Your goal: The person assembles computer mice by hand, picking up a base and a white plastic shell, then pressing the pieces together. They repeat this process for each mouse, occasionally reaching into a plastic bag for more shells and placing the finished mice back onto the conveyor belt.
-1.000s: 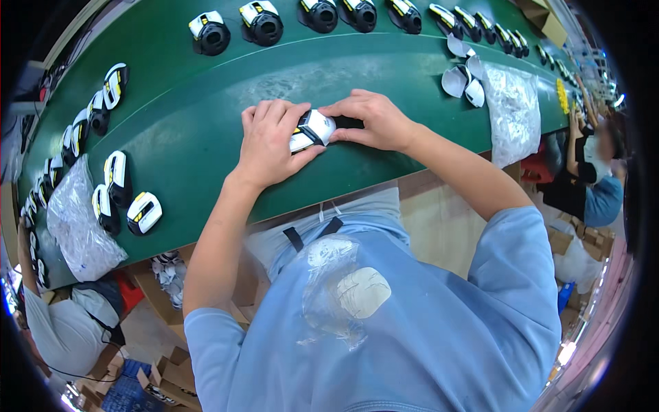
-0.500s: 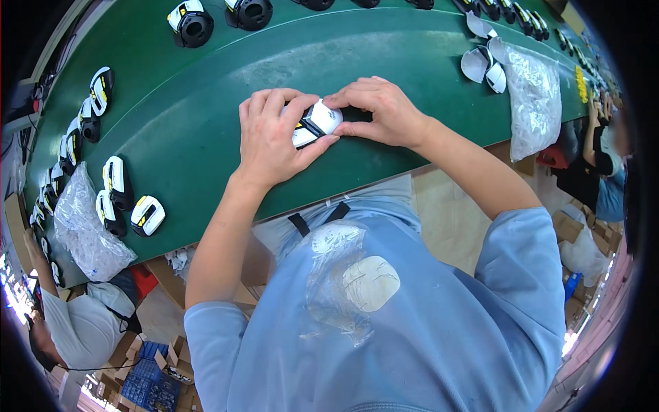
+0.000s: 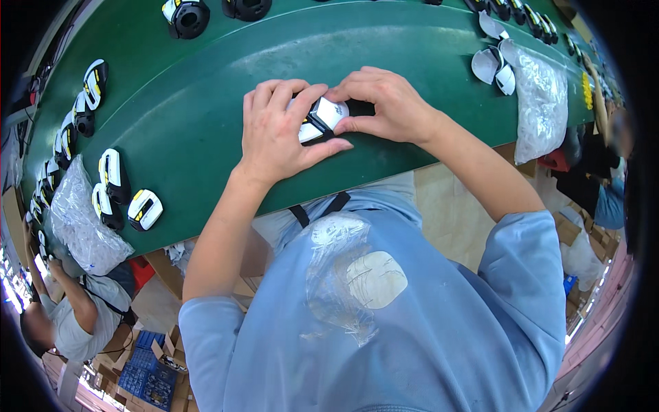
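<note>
Left hand (image 3: pixel 278 127) and right hand (image 3: pixel 391 106) fingers grip one white-and-black shell (image 3: pixel 332 115), its mark blurry; two clear bags (image 3: pixel 86 220) (image 3: pixel 541 103) lie at the table's (image 3: pixel 199 158) near edge.

**Left thumb stretched farther**

The left thumb (image 3: pixel 327 148) reached past the tip of the right thumb (image 3: pixel 358 123), beside the white-and-black device (image 3: pixel 331 113). Well to the left of the left hand (image 3: pixel 273 130), a co-worker's second arm (image 3: pixel 75 296) appeared.

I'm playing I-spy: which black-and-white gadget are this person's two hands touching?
The gadget with its white end showing between the left hand and right hand; all others sit away from both.
</note>
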`<action>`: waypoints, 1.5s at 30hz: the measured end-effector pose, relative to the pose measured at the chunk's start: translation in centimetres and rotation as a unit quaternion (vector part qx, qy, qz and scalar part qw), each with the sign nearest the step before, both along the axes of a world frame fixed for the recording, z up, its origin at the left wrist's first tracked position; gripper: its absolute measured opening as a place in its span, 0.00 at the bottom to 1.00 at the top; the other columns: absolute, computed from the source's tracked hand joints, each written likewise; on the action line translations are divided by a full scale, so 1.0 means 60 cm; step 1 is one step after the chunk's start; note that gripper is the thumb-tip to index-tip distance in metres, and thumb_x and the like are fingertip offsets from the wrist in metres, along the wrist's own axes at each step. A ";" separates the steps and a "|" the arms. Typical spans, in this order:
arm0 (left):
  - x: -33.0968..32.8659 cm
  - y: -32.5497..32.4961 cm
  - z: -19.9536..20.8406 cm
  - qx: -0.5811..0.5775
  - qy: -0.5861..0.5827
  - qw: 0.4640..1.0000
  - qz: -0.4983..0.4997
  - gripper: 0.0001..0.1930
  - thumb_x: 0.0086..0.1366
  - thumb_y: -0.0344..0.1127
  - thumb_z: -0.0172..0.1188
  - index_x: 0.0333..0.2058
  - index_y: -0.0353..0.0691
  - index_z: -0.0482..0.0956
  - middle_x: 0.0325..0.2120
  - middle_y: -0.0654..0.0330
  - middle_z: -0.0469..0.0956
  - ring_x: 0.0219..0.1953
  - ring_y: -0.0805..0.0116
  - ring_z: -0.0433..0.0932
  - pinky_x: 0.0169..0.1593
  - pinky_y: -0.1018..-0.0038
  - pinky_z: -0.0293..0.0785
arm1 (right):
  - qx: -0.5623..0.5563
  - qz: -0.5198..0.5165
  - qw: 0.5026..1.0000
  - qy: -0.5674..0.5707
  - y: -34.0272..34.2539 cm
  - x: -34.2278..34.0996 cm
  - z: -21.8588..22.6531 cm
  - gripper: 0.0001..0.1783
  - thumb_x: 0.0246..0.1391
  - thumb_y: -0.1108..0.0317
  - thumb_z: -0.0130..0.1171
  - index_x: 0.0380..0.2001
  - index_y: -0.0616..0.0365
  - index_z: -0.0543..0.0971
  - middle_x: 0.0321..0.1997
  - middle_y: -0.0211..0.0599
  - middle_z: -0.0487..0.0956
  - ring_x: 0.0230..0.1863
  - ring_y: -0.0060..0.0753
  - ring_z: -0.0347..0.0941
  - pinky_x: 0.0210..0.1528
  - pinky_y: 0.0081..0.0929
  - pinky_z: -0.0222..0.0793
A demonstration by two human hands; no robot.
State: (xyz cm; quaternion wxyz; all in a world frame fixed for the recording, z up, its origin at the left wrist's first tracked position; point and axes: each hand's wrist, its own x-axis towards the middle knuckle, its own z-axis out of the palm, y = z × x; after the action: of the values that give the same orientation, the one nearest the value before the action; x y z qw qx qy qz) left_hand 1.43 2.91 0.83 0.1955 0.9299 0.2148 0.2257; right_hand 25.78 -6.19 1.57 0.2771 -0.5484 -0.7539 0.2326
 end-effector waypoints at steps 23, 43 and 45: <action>0.009 -0.006 -0.016 0.012 -0.018 1.000 0.020 0.31 0.53 0.56 0.82 0.53 0.49 0.87 0.52 0.61 0.83 0.57 0.53 0.75 0.58 0.57 0.67 | -0.016 -0.049 0.994 0.099 0.006 0.002 -0.003 0.17 0.60 0.56 0.78 0.45 0.56 0.88 0.37 0.32 0.86 0.32 0.34 0.79 0.35 0.31 0.75; -0.048 0.068 0.013 -0.027 -0.102 0.984 0.143 0.32 0.57 0.52 0.82 0.55 0.41 0.87 0.50 0.52 0.82 0.52 0.47 0.81 0.57 0.54 0.77 | 0.023 -0.152 0.788 0.597 -0.114 -0.032 0.079 0.29 0.85 0.50 0.42 0.26 0.54 0.61 0.25 0.25 0.56 0.23 0.21 0.48 0.25 0.28 0.44; -0.085 0.140 0.032 -0.031 -0.142 0.950 0.277 0.33 0.60 0.54 0.80 0.57 0.39 0.85 0.52 0.50 0.81 0.55 0.46 0.80 0.60 0.51 0.76 | 0.020 -0.184 0.799 0.572 -0.157 -0.014 0.053 0.29 0.85 0.50 0.42 0.26 0.54 0.62 0.25 0.25 0.56 0.23 0.21 0.48 0.25 0.27 0.44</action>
State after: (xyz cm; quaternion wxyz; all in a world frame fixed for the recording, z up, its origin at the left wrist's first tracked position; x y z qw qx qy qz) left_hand -3.65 11.29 2.78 0.1826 0.7857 0.4408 0.3937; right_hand 24.91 -15.64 4.73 0.7064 -0.4385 -0.3480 0.4330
